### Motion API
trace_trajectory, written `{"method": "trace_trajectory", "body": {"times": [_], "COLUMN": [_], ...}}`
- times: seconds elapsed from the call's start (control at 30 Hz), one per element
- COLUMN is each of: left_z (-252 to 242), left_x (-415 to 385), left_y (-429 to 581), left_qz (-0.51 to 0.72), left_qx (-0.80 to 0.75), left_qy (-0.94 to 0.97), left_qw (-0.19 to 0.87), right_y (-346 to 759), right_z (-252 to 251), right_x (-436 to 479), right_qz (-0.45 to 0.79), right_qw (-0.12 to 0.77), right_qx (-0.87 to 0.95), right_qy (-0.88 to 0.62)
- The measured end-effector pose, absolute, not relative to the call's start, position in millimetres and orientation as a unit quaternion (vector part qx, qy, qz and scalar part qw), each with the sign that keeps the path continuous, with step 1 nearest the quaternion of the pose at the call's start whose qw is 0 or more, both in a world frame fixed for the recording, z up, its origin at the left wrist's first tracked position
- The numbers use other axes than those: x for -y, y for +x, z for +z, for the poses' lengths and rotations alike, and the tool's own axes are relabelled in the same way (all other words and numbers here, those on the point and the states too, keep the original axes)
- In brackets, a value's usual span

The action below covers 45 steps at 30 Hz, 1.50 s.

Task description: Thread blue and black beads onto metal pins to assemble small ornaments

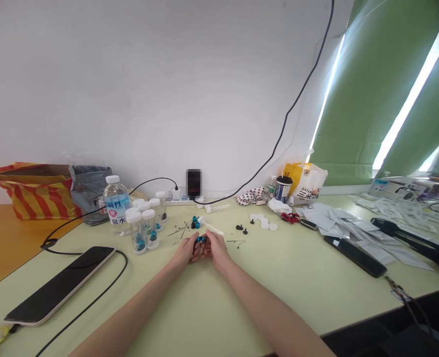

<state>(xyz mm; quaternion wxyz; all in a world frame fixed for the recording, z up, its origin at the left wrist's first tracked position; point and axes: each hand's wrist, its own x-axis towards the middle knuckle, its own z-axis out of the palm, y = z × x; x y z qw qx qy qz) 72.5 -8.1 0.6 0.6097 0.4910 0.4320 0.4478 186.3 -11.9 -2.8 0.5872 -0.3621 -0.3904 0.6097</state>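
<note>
My left hand (pixel 186 251) and my right hand (pixel 217 248) meet over the table, fingers closed around a small shiny blue-and-black part (pixel 200 239). The part is too small for me to tell its exact kind. Just beyond my fingers lie similar blue and black pieces (pixel 195 223) and an empty-looking clear tube (pixel 213 228). Thin metal pins (pixel 182 230) are scattered to the left of these. On the right are several small black pieces (pixel 245 231) and several round white caps (pixel 264 224).
Several clear tubes (pixel 138 235) with blue parts inside stand at left, beside a water bottle (pixel 117 208). A phone (pixel 61 285) with cables lies nearer. Red-handled pliers (pixel 290 217), a drink cup (pixel 283 190), a black case (pixel 354 256) and white cards (pixel 331 218) lie right.
</note>
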Motion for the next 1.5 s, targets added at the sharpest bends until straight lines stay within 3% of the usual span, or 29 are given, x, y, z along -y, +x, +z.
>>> {"method": "trace_trajectory", "body": {"times": [1.5], "left_z": [-12], "left_x": [-4], "left_y": [70], "left_qz": [0.464], "left_qx": [-0.417], "left_qy": [0.462], "left_qw": [0.631], "right_y": [183], "right_z": [-5], "right_x": [13], "right_qz": [0.596], "right_qw": [0.58], "right_qx": [0.415], "right_qy": [-0.369]}}
